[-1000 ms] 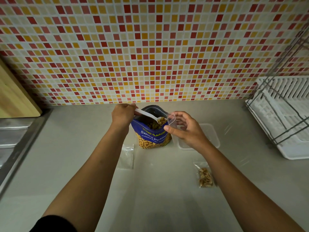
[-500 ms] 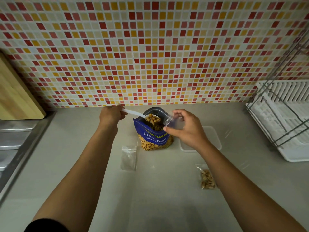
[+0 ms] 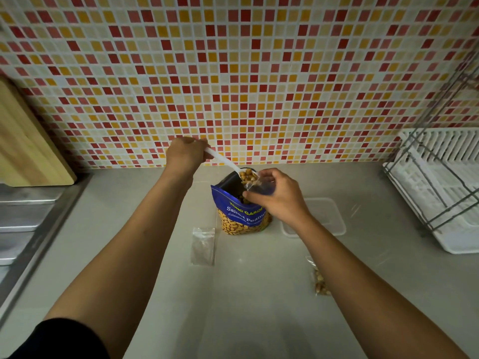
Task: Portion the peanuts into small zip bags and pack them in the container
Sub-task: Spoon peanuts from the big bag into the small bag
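A blue salted-peanut bag (image 3: pixel 242 216) stands open at the middle of the counter. My left hand (image 3: pixel 185 155) grips a white plastic spoon (image 3: pixel 224 161) whose bowl, heaped with peanuts, is tipped at the mouth of a small clear zip bag (image 3: pixel 259 183). My right hand (image 3: pixel 278 196) pinches that zip bag open just above the peanut bag. An empty zip bag (image 3: pixel 203 246) lies flat to the left of the peanut bag. A filled zip bag (image 3: pixel 320 281) lies at the right, partly hidden by my right forearm. The clear container (image 3: pixel 329 216) sits behind my right wrist.
A white dish rack (image 3: pixel 440 187) with a wire frame occupies the right side. A wooden cutting board (image 3: pixel 28 143) leans on the tiled wall at left, above a steel sink (image 3: pixel 23 224).
My left hand lifted the spoon out of the peanut bag with a load of peanuts and brought it to the mouth of the zip bag. My right hand kept hold of the zip bag.
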`<state>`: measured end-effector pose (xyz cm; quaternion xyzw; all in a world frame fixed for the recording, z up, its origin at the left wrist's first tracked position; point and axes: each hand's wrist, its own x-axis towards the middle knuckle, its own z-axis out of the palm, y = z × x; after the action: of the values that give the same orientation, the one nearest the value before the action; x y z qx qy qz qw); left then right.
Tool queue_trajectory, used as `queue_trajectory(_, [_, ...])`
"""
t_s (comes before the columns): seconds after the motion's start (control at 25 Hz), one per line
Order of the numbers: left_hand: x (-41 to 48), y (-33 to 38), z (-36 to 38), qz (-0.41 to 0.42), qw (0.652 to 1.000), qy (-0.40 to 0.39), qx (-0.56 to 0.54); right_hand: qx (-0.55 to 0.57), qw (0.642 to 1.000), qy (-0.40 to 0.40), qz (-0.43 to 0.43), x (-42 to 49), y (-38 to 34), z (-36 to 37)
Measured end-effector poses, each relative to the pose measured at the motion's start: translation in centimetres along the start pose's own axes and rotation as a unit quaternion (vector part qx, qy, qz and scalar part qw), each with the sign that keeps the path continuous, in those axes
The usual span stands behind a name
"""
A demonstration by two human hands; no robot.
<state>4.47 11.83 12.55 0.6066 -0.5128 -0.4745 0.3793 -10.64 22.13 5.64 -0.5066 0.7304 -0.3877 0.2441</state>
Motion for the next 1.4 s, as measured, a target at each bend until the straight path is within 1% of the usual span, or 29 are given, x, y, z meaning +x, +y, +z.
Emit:
queue_trajectory(0.08, [-1.0, 1.1, 0.2, 0.106, 0.991, -0.033, 0.07, 0.035, 0.999, 0.006, 0.004, 0.0, -0.5, 0.1])
queue_trajectory(0.12, [-1.6, 1.7, 0.2, 0.179, 0.974, -0.051, 0.132, 0.054, 0.998, 0.009, 0.007, 0.0, -0.7, 0.2])
queue_trajectory(0.2, [-2.7, 2.7, -0.2, 0.314, 0.918, -0.069, 0.231, 0.087, 0.996, 0.013, 0.015, -0.1, -1.1, 0.3])
queue_trajectory(0.24, [-3.0, 3.3, -0.5, 0.354, 0.899, -0.059, 0.25, 0.096, 0.995, 0.015, 0.017, -0.1, -1.2, 0.3])
queue_trajectory(0.28, [-3.1, 3.8, -1.0, 0.371, 0.893, -0.038, 0.25, 0.101, 0.995, 0.016, 0.019, -0.1, -1.2, 0.3])
queue_trajectory(0.32, [-2.8, 4.1, -1.4, 0.364, 0.902, -0.009, 0.23, 0.105, 0.994, 0.017, 0.02, -0.1, -1.1, 0.2])
queue_trajectory(0.4, [-1.9, 3.8, -2.3, 0.3, 0.939, 0.049, 0.159, 0.131, 0.991, 0.023, 0.029, -0.3, -0.5, -0.2])
queue_trajectory(0.44, [-1.5, 3.0, -2.4, 0.258, 0.954, 0.06, 0.142, 0.15, 0.988, 0.026, 0.038, -0.4, -0.1, -0.4])
queue_trajectory(0.48, [-1.3, 1.8, -2.0, 0.228, 0.96, 0.05, 0.152, 0.17, 0.984, 0.028, 0.051, -0.6, 0.4, -0.6])
queue_trajectory(0.52, [-1.3, 0.4, -1.3, 0.218, 0.957, 0.029, 0.191, 0.188, 0.98, 0.026, 0.065, -0.7, 0.9, -0.8])
queue_trajectory(0.56, [-1.4, -1.4, -0.3, 0.228, 0.941, 0.012, 0.249, 0.203, 0.976, 0.02, 0.076, -0.8, 1.3, -0.9])
queue_trajectory(0.64, [-1.7, -4.3, 2.0, 0.256, 0.895, 0.007, 0.365, 0.22, 0.972, 0.005, 0.085, -1.0, 1.8, -1.1])
queue_trajectory(0.68, [-1.8, -5.3, 2.9, 0.254, 0.878, 0.011, 0.406, 0.224, 0.971, 0.001, 0.085, -1.0, 1.9, -1.2])
queue_trajectory(0.72, [-1.8, -6.1, 3.9, 0.232, 0.873, 0.002, 0.429, 0.226, 0.971, -0.002, 0.083, -1.0, 2.0, -1.2])
queue_trajectory(0.8, [-1.5, -6.6, 5.4, 0.151, 0.885, -0.024, 0.441, 0.226, 0.971, -0.007, 0.077, -1.1, 2.0, -1.3])
queue_trajectory(0.88, [-0.5, -6.6, 6.3, 0.076, 0.905, -0.032, 0.417, 0.219, 0.973, -0.015, 0.073, -1.0, 2.0, -1.4])
queue_trajectory(0.92, [0.0, -6.4, 6.4, 0.054, 0.922, -0.037, 0.382, 0.214, 0.974, -0.018, 0.073, -0.9, 2.2, -1.4])
queue_trajectory(1.0, [0.7, -6.2, 6.2, 0.034, 0.952, -0.055, 0.299, 0.211, 0.974, -0.024, 0.075, -0.8, 2.4, -1.5])
queue_trajectory(1.04, [0.9, -6.1, 6.0, 0.029, 0.96, -0.063, 0.272, 0.214, 0.974, -0.026, 0.075, -0.7, 2.4, -1.6])
queue_trajectory(1.12, [0.9, -6.0, 5.6, 0.023, 0.965, -0.067, 0.253, 0.211, 0.974, -0.028, 0.073, -0.7, 2.6, -1.7])
queue_trajectory(1.28, [0.6, -6.2, 5.5, -0.003, 0.972, -0.037, 0.231, 0.21, 0.975, -0.032, 0.07, -0.8, 2.5, -1.8])
queue_trajectory(1.4, [0.4, -6.3, 5.4, -0.003, 0.976, -0.032, 0.214, 0.211, 0.974, -0.04, 0.072, -0.8, 2.6, -2.0])
